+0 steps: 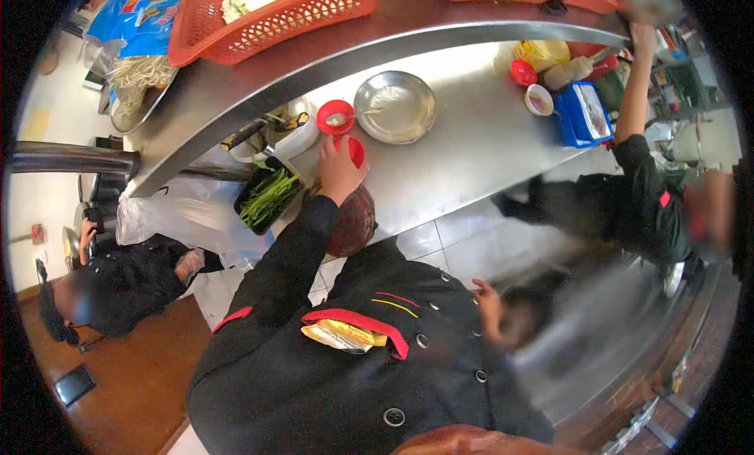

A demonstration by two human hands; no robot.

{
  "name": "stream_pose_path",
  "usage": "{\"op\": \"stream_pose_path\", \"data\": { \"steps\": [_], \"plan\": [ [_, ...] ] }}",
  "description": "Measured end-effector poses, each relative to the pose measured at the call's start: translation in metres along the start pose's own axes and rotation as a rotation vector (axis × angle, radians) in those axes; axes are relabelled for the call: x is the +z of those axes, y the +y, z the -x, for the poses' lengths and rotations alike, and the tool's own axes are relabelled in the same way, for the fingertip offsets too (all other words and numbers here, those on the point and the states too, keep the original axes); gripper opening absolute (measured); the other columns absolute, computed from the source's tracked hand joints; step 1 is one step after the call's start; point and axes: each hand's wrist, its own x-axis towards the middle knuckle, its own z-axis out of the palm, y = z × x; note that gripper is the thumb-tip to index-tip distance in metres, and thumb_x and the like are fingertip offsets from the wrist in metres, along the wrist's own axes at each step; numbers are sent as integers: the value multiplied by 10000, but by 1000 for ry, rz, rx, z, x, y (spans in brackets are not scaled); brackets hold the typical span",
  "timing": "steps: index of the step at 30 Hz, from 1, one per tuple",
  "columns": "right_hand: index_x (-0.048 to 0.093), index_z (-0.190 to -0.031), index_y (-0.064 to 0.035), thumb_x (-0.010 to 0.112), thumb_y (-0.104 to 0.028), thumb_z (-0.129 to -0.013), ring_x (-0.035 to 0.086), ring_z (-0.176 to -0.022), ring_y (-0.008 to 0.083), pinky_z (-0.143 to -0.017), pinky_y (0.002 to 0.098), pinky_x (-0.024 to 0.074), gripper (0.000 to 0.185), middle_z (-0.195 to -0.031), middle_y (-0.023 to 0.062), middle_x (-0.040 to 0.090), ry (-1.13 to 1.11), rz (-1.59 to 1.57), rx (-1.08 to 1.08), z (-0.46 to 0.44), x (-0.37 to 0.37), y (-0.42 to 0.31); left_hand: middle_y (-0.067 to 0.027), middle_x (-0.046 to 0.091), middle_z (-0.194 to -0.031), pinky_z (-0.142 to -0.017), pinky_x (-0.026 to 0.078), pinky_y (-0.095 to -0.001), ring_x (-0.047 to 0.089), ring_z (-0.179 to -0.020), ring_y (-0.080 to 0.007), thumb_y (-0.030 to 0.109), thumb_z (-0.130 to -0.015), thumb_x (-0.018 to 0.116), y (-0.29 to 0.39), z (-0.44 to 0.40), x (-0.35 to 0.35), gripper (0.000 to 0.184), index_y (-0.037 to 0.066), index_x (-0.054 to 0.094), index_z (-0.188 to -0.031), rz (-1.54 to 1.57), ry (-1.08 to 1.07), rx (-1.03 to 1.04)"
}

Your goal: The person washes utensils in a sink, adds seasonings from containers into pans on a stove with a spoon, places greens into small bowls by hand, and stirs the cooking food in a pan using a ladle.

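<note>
My left hand (342, 172) reaches over the steel counter, its fingers closed on the rim of a small red bowl (356, 152). Just beyond it stands another red bowl (336, 109) with a spoon in it. The spoon's handle points toward a wide, shallow metal bowl (395, 107). Below my left wrist, a dark reddish round vessel (353, 223) is partly covered by my sleeve. A black container of cut green stalks (269, 200) sits left of that forearm. Low beside my jacket is my right hand (488, 307), fingers partly spread, with nothing visible in them.
Orange baskets (275, 27) and bagged noodles (141, 74) occupy the upper shelf. A white tub with dark-handled tools (290, 145) stands at the counter's left. A blue box (577, 121) is at right. One co-worker (133, 286) is at left, another (620, 204) reaches up at right.
</note>
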Motion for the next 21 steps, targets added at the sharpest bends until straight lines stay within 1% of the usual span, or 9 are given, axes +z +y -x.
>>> {"op": "stream_pose_path", "data": {
  "steps": [7, 8, 9, 11, 12, 13, 15, 17, 21],
  "plan": [
    [525, -1302, -33, 615, -94, -894, 667, -886, 201, -780, 325, 523, 422, -974, 140, 707, -219, 134, -173, -44, -14, -24, -270, 347, -1403, -1066, 327, -501, 352, -1290, -436, 278, -721, 758, 29, 24, -18, 761, 25, 424, -1357, 156, 33, 130],
    [526, -1305, -56, 630, -89, -881, 665, -911, 202, -794, 333, 524, 438, -1063, 159, 684, -233, 119, -168, -63, -18, -4, -268, 393, -1372, -1051, 356, -482, 390, -1276, -417, 237, -751, 734, 36, 33, -22, 691, 8, 439, -1332, 198, 26, 121],
    [526, -1305, -56, 630, -89, -881, 665, -911, 202, -794, 333, 524, 438, -1063, 159, 684, -232, 130, -175, -63, -25, -9, -268, 393, -1372, -1051, 356, -482, 390, -1276, -417, 237, -751, 734, 40, 40, -23, 691, 8, 439, -1332, 203, 37, 116],
    [509, -1334, -90, 676, -68, -836, 651, -977, 226, -815, 350, 528, 526, -1178, 174, 634, -278, 184, -201, -64, -33, -35, -262, 466, -1313, -1060, 371, -436, 444, -1242, -406, 214, -753, 722, 40, 60, -28, 654, -6, 470, -1314, 359, -126, 113],
    [509, -1334, -90, 676, -68, -836, 651, -977, 226, -815, 350, 528, 526, -1178, 174, 634, -309, 214, -220, -70, -38, -38, -243, 549, -1214, -1011, 417, -423, 524, -1156, -392, 222, -760, 713, 35, 74, -17, 596, -17, 507, -1265, 346, -74, 166],
    [496, -1352, -98, 700, -53, -803, 640, -1009, 243, -828, 358, 528, 587, -1219, 170, 609, -308, 348, -314, -76, -45, -38, -243, 549, -1214, -1011, 417, -423, 524, -1156, -392, 222, -760, 713, 35, 85, -21, 596, -17, 507, -1265, 333, -44, 124],
    [484, -1369, -106, 724, -37, -770, 628, -1042, 260, -841, 366, 528, 649, -1259, 166, 585, -354, 506, -428, -86, -50, -42, -221, 603, -1139, -944, 460, -431, 583, -1073, -384, 264, -774, 698, 33, 112, -25, 554, 3, 537, -1235, 413, -349, 141],
    [467, -1387, -88, 754, -33, -727, 609, -1080, 272, -861, 372, 521, 723, -1264, 157, 583, -385, 410, -147, -81, -51, -57, -214, 620, -1112, -920, 471, -431, 598, -1047, -379, 290, -780, 693, 31, 147, -27, 546, 19, 547, -1231, 392, -359, 101],
    [482, -1381, -101, 752, -58, -710, 626, -1037, 256, -853, 356, 517, 725, -1231, 175, 599, -449, 441, -237, -91, -47, -60, -206, 633, -1125, -891, 485, -423, 612, -1045, -358, 347, -789, 690, 24, 219, -41, 537, 57, 565, -1224, 356, -470, -65]
  ]
}}
